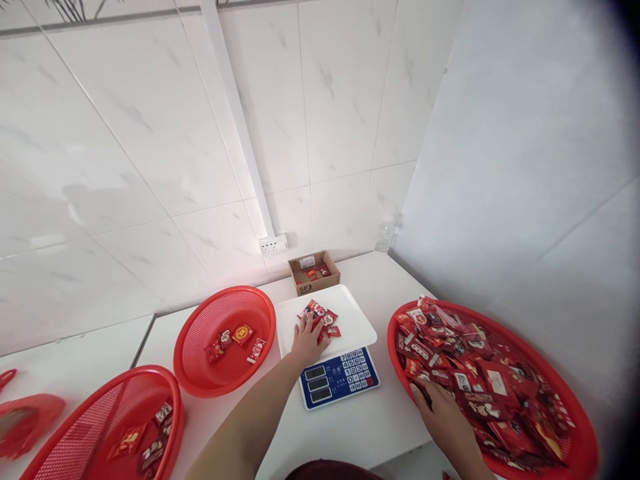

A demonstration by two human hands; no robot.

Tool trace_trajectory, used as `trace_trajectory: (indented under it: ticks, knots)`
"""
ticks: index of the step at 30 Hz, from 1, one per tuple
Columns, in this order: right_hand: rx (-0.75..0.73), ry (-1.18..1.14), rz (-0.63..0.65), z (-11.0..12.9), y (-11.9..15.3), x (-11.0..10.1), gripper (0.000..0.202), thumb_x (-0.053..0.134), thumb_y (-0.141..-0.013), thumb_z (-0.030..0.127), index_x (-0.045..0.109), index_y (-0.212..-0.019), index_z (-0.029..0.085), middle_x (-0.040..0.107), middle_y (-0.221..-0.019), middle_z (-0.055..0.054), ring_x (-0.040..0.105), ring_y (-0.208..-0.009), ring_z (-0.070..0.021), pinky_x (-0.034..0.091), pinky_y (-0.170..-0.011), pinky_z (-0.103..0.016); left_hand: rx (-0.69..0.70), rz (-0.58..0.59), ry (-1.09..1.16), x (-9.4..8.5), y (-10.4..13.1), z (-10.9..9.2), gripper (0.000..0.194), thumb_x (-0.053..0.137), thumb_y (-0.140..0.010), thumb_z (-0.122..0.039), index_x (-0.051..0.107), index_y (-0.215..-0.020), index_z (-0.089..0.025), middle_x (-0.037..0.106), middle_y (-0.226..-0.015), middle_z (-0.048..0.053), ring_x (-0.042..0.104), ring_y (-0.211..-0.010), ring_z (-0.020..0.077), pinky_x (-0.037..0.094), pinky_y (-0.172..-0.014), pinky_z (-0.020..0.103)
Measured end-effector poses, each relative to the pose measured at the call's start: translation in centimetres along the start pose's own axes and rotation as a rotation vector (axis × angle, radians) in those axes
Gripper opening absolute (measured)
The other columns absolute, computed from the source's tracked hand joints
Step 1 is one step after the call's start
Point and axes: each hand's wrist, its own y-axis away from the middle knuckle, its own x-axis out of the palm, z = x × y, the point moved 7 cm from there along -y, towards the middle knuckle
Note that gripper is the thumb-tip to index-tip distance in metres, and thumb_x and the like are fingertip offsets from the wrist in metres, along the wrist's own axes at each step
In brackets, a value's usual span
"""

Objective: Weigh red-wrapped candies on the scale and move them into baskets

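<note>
A digital scale with a blue keypad [340, 377] and a white weighing tray [357, 319] stands on the white table. Several red packets [325, 313] lie on the tray. My left hand [309, 341] rests over them, fingers spread and touching the packets. To the right, a large red basket [395, 333] is heaped with red packets [465, 373]. My right hand [440, 410] is at that basket's near left edge, its thumb and fingers apart, with no packet visible in it.
Two red mesh baskets [227, 385] [65, 437] with a few packets stand on the left. A small cardboard box [305, 289] holding packets is behind the tray. A red plastic bag [47, 407] lies far left; walls bound the back and right.
</note>
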Motion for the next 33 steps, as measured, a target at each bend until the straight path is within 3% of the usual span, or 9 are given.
trace_trajectory:
  ticks: [5,9,12,15,20,25,29,33]
  knots:
    - [-0.036,0.005,0.003,0.0,0.0,0.1,0.041,0.039,-0.08,0.05,0.062,-0.096,0.02,0.067,-0.104,-0.011,0.06,-0.099,-0.0253,0.045,-0.088,-0.041,-0.005,-0.057,0.104,-0.8,0.8,0.9,0.066,0.049,-0.083,-0.047,0.031,-0.141,-0.023,0.015,-0.154,0.009,0.008,-0.141,0.0297,0.015,-0.112,0.046]
    - [-0.027,0.008,0.02,0.0,0.0,0.1,0.041,0.039,-0.081,0.05,0.062,-0.097,0.02,0.067,-0.104,-0.011,0.06,-0.098,-0.0251,0.045,-0.087,-0.041,-0.127,-0.166,0.112,-1.9,2.2,2.4,0.056,0.049,-0.083,-0.042,0.042,-0.134,-0.018,0.042,-0.141,0.01,0.033,-0.132,0.0236,0.027,-0.107,0.034]
    - [-0.04,0.0,0.001,0.1,0.0,0.0,0.04,0.039,-0.08,0.05,0.062,-0.095,0.021,0.067,-0.103,-0.011,0.06,-0.098,-0.025,0.045,-0.088,-0.041,-0.218,-0.151,0.061,-2.3,3.1,3.4,0.045,0.044,-0.086,-0.032,0.048,-0.129,-0.018,0.052,-0.13,0.009,0.043,-0.122,0.0224,0.032,-0.101,0.031]
    - [-0.035,0.0,0.0,0.1,0.0,0.0,0.041,0.038,-0.079,0.05,0.062,-0.094,0.02,0.067,-0.102,-0.012,0.06,-0.098,-0.0252,0.045,-0.089,-0.041,-0.257,-0.125,0.054,-2.4,3.1,3.9,0.041,0.043,-0.086,-0.024,0.051,-0.126,-0.018,0.055,-0.127,0.01,0.044,-0.119,0.0227,0.033,-0.098,0.03]
    - [-0.027,-0.001,0.015,-0.1,0.0,0.2,0.043,0.038,-0.079,0.051,0.062,-0.096,0.019,0.067,-0.104,-0.012,0.059,-0.1,-0.0258,0.044,-0.09,-0.042,-0.308,-0.106,0.094,-2.8,2.3,4.2,0.036,0.049,-0.083,-0.025,0.056,-0.118,-0.018,0.053,-0.126,0.01,0.046,-0.117,0.0236,0.034,-0.094,0.03]
    - [-0.021,0.0,0.002,0.1,0.1,0.0,0.041,0.039,-0.079,0.051,0.062,-0.095,0.021,0.067,-0.103,-0.011,0.06,-0.098,-0.0255,0.045,-0.089,-0.042,-0.349,-0.118,0.199,-3.2,1.5,4.0,0.021,0.058,-0.077,-0.024,0.061,-0.096,-0.015,0.06,-0.11,0.012,0.052,-0.106,0.0257,0.039,-0.086,0.032]
    - [-0.012,0.001,-0.001,0.6,0.2,-0.3,0.041,0.038,-0.079,0.051,0.062,-0.093,0.021,0.068,-0.101,-0.011,0.06,-0.097,-0.0258,0.046,-0.088,-0.042,-0.368,-0.151,0.344,-3.1,1.4,3.9,0.01,0.063,-0.074,-0.025,0.057,-0.078,-0.019,0.063,-0.09,0.01,0.057,-0.089,0.0249,0.043,-0.077,0.036]
    - [-0.026,0.004,-0.013,0.8,0.2,-0.5,0.039,0.038,-0.079,0.05,0.062,-0.092,0.022,0.068,-0.099,-0.011,0.061,-0.095,-0.0251,0.046,-0.086,-0.041,-0.392,-0.221,0.541,-3.3,2.2,4.0,0.01,0.063,-0.074,-0.023,0.054,-0.077,-0.02,0.061,-0.077,0.004,0.057,-0.08,0.0213,0.045,-0.074,0.036]
